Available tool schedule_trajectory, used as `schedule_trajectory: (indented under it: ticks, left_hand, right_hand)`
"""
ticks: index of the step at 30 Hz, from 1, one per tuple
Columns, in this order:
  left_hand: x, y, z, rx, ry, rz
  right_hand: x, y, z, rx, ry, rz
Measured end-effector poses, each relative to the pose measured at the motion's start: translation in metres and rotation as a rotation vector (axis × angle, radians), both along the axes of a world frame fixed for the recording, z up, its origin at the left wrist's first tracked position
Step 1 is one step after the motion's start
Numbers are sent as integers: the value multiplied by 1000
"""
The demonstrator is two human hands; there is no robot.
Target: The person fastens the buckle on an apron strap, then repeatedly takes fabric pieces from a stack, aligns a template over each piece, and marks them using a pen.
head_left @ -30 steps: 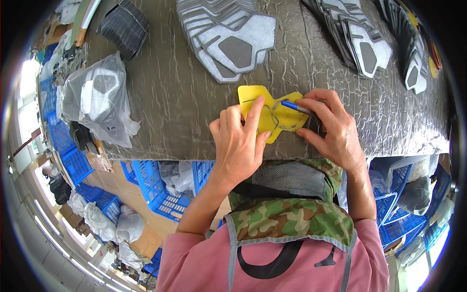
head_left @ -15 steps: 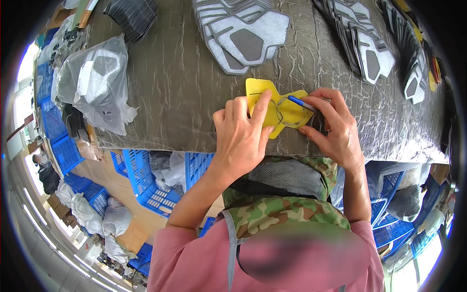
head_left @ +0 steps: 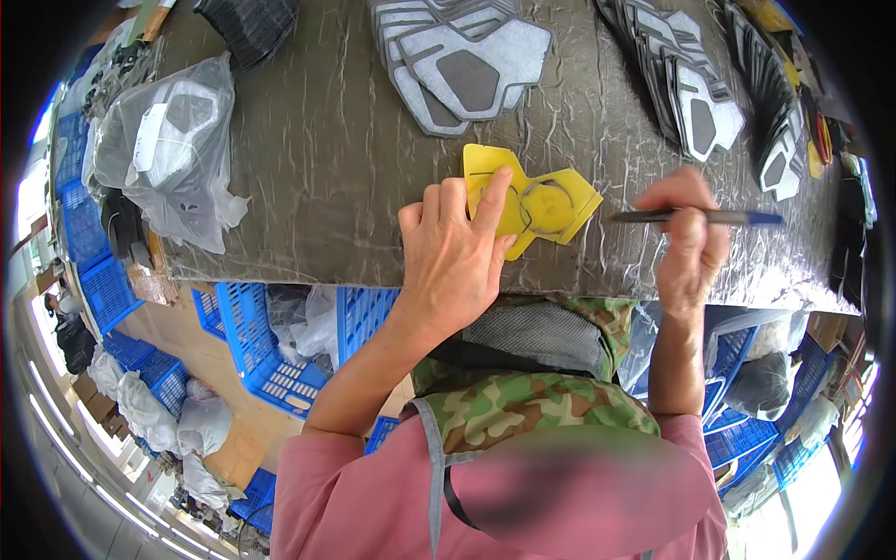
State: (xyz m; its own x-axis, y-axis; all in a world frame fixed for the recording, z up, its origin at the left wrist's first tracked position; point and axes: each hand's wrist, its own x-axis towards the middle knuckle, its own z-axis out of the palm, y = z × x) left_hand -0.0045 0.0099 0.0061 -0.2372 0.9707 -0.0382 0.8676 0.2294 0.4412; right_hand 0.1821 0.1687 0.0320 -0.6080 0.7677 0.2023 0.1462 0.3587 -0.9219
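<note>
A yellow template (head_left: 549,211), wide at both ends with a narrow waist, lies on the dark table. Dark curved lines show across its face. My left hand (head_left: 450,250) pins it down, index finger stretched over its left part and thumb at its lower edge. To the right of the template, my right hand (head_left: 689,245) is raised and closed around a pen (head_left: 642,217). The pen lies nearly level, its thin end toward the template and its blue end pointing right. Motion blurs some of the right fingers.
Stacks of grey-and-white padded pieces (head_left: 471,70) lie beyond the template, with more stacked pieces (head_left: 702,110) at the far right. A dark stack (head_left: 250,30) and a clear plastic bag (head_left: 201,177) are at left. Blue crates (head_left: 280,373) stand below the table's near edge.
My right hand has left the template's right edge and moved right with the pen, which has swung round so its blue end points right. My left hand stays on the template.
</note>
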Motion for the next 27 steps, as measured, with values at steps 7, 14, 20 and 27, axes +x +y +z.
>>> schedule_trajectory:
  ticks: [7,14,20,27]
  left_hand:
    - [3,0,-1,7,-15,2]
    - [2,0,0,-2,-6,0]
    - [2,0,0,-6,4,4]
    - [3,1,-1,-1,5,-2]
  right_hand:
    - [-29,-5,-17,252,-224,141]
    - [-35,-4,-14,361,-236,202]
    - [-37,4,-8,471,-276,217]
    - [-41,-2,-8,448,-221,263]
